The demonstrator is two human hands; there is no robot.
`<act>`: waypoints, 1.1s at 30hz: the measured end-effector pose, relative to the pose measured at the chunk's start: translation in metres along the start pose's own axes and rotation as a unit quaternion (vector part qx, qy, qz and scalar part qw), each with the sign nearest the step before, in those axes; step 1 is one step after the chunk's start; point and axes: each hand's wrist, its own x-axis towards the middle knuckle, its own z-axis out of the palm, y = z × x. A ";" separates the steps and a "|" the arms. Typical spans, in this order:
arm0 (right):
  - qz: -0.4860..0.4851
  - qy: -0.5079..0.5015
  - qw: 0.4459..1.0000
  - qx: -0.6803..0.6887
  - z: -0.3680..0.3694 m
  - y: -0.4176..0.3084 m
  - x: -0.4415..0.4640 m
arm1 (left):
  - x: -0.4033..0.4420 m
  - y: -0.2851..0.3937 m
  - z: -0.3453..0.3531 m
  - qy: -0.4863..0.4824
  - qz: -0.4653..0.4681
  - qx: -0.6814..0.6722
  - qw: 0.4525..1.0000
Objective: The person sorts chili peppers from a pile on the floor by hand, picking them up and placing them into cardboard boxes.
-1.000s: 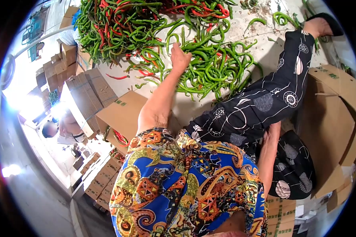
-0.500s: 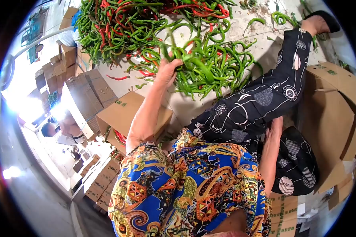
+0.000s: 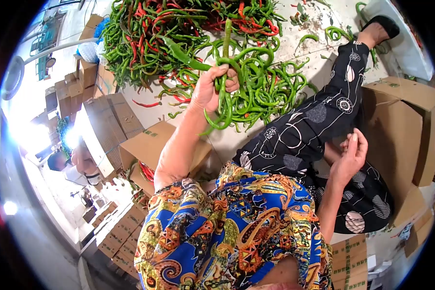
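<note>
Green chillies (image 3: 183,54) poke out on both sides of the person's left hand (image 3: 212,87), its fingers clamped round the bunch, over a loose spread of mostly green peppers (image 3: 280,89) on the pale floor (image 3: 150,94), just beside a bigger red-and-green heap (image 3: 154,43). Over by the dark patterned trousers (image 3: 319,116), the right hand (image 3: 350,157) is raised with its fingers bent and the thumb close to them, though from where I'm standing I can't tell whether the tips touch. Open cardboard (image 3: 396,135) stands past that hand, and a brown box (image 3: 152,137) sits beside the left forearm.
</note>
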 end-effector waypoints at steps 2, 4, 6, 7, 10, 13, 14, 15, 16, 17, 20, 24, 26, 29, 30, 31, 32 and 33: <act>-0.048 -0.055 0.994 -0.082 0.007 -0.030 -0.012 | -0.007 -0.003 0.009 -0.046 -0.003 0.015 0.999; -0.031 -0.146 0.986 -0.073 0.017 -0.051 -0.026 | -0.017 -0.009 0.020 -0.060 -0.013 -0.004 0.998; -0.078 -0.247 0.966 0.000 0.038 -0.053 -0.031 | -0.027 -0.016 0.031 -0.088 -0.034 -0.010 0.995; -0.137 -0.265 0.954 -0.030 0.050 -0.055 -0.031 | -0.031 -0.021 0.036 -0.095 -0.046 -0.011 0.994; -0.188 -0.381 0.903 -0.064 0.076 -0.062 -0.022 | -0.041 -0.031 0.058 -0.090 -0.080 -0.028 0.992; -0.075 -0.463 0.883 0.011 0.094 -0.049 -0.023 | -0.045 -0.042 0.075 -0.066 -0.099 -0.017 0.993; -0.033 -0.474 0.880 0.020 0.095 -0.049 -0.023 | -0.044 -0.045 0.077 -0.075 -0.092 -0.010 0.993; -0.027 -0.457 0.886 0.071 0.096 -0.041 -0.022 | -0.040 -0.049 0.076 -0.084 -0.083 -0.002 0.993; -0.024 -0.459 0.882 0.105 0.095 -0.039 -0.022 | -0.039 -0.050 0.078 -0.091 -0.074 0.004 0.993; -0.016 -0.470 0.876 0.109 0.090 -0.041 -0.022 | -0.042 -0.052 0.083 -0.040 -0.087 0.031 0.995; 0.083 -0.461 0.860 0.202 0.076 -0.040 -0.021 | -0.034 -0.065 0.072 -0.016 -0.126 0.083 0.989; 0.230 -0.443 0.804 0.324 0.063 -0.031 0.001 | -0.029 -0.083 0.075 -0.065 -0.118 0.104 0.985; 0.267 -0.488 0.699 0.449 0.055 -0.016 0.011 | -0.027 -0.089 0.077 -0.077 -0.120 0.118 0.983; 0.251 -0.479 0.700 0.466 0.045 0.001 0.017 | -0.025 -0.097 0.076 -0.085 -0.114 0.129 0.981; 0.246 -0.467 0.713 0.461 0.041 0.000 0.016 | -0.024 -0.097 0.077 -0.100 -0.122 0.105 0.982; 0.250 -0.445 0.740 0.438 0.035 -0.003 0.014 | -0.024 -0.100 0.076 -0.100 -0.124 0.086 0.984; 0.239 -0.435 0.757 0.425 0.032 -0.007 0.013 | -0.024 -0.103 0.077 -0.098 -0.125 0.068 0.985; 0.230 -0.433 0.762 0.423 0.029 -0.007 0.013 | -0.024 -0.106 0.078 -0.096 -0.122 0.076 0.985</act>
